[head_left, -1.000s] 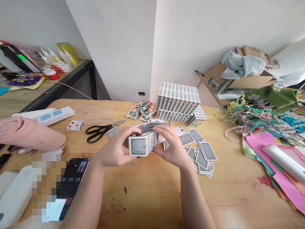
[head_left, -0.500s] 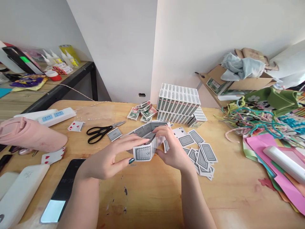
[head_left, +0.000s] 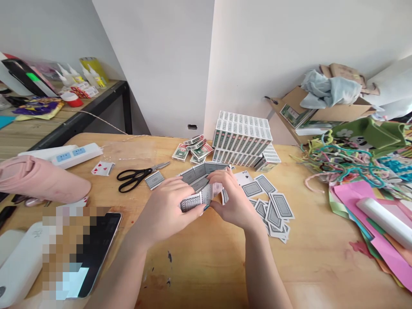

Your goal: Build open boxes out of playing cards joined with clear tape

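A ring-like structure of joined playing cards [head_left: 192, 203] stands on the wooden table, its grey patterned backs showing. My left hand [head_left: 172, 201] grips its near left wall, thumb on the outside and fingers over the top edge. On the right side, my right hand [head_left: 230, 195] pinches the wall between thumb and fingers. My fingers hide parts of the structure. Loose cards [head_left: 274, 214] lie scattered to the right, one of them face up [head_left: 243, 178]. To the left are black-handled scissors [head_left: 135, 176] and a single card [head_left: 155, 180].
Stacked card boxes [head_left: 241, 137] and a few loose boxes [head_left: 196, 148] stand at the back. At left are a power strip [head_left: 77, 155], a pink roll [head_left: 45, 180] and a phone [head_left: 99, 244]. Yarn [head_left: 350, 159] and coloured sheets [head_left: 363, 214] lie at right.
My left hand has moved right and closed on the card structure, its thumb now nearer my right hand. My right hand has stayed in nearly the same place.
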{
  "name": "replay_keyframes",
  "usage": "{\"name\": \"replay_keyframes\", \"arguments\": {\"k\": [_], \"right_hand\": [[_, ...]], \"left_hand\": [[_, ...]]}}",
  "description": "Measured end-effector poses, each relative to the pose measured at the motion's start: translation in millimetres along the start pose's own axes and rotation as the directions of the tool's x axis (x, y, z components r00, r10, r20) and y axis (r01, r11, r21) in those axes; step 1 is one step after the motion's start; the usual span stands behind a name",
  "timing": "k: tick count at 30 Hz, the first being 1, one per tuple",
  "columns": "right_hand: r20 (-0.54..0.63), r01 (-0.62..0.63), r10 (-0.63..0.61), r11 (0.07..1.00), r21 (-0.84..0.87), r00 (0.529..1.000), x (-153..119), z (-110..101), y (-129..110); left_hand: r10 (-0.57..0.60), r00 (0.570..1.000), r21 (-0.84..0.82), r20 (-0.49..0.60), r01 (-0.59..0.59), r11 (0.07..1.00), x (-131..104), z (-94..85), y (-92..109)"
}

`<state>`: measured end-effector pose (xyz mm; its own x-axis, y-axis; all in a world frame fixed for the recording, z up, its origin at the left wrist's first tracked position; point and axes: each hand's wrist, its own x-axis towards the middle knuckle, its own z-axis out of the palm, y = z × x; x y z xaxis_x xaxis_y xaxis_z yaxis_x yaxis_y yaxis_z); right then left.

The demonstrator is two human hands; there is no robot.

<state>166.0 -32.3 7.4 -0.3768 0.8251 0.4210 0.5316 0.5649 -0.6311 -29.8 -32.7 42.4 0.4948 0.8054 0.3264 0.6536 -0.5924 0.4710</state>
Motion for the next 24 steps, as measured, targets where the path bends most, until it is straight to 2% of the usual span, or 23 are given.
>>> {"name": "replay_keyframes", "arguments": {"k": [7, 12, 14, 16, 18, 20, 22, 23, 24], "right_hand": [[0.030, -0.011, 0.014, 0.996, -0.094, 0.999, -0.7, -5.7, -7.6], [0.009, -0.046, 0.049, 0.965, -0.257, 0.999, -3.1, -3.4, -14.1], [0.015, -0.053, 0.059, 0.963, -0.264, 0.998, -8.7, -0.2, -14.9], [0.010, -0.094, 0.098, 0.974, -0.205, 0.995, -19.4, 5.5, -12.7], [-0.041, -0.192, 0.189, 0.977, -0.090, 0.981, -35.2, 14.3, -7.4], [-0.096, -0.350, 0.352, 0.936, 0.046, 0.931, -54.3, 25.3, -1.0], [-0.146, -0.498, 0.538, 0.833, 0.240, 0.830, -73.6, 36.8, 3.9], [-0.112, -0.539, 0.612, 0.757, 0.369, 0.783, -82.3, 42.1, 5.0], [-0.030, -0.545, 0.645, 0.669, 0.506, 0.764, -89.9, 46.6, 5.1]], "left_hand": [[0.034, 0.996, 0.018, -0.088, -0.033, 0.999, -0.5, 7.0, 4.8], [0.002, 0.993, 0.013, -0.121, 0.000, 1.000, -3.7, 10.7, 15.5], [0.000, 0.998, -0.037, -0.056, -0.002, 0.999, -4.7, 7.6, 17.7], [0.017, 0.996, -0.115, 0.083, -0.007, 0.993, -5.6, 2.7, 17.1], [0.034, 0.971, -0.199, 0.235, 0.014, 0.980, -6.9, -0.5, 14.1], [0.063, 0.945, -0.264, 0.322, 0.026, 0.964, -8.5, 1.1, 10.2], [0.120, 0.918, -0.311, 0.379, 0.004, 0.950, -10.7, 8.1, 8.1], [0.144, 0.902, -0.325, 0.408, -0.004, 0.946, -12.0, 12.8, 8.3], [0.155, 0.880, -0.330, 0.449, 0.003, 0.944, -13.5, 17.6, 9.5]]}}
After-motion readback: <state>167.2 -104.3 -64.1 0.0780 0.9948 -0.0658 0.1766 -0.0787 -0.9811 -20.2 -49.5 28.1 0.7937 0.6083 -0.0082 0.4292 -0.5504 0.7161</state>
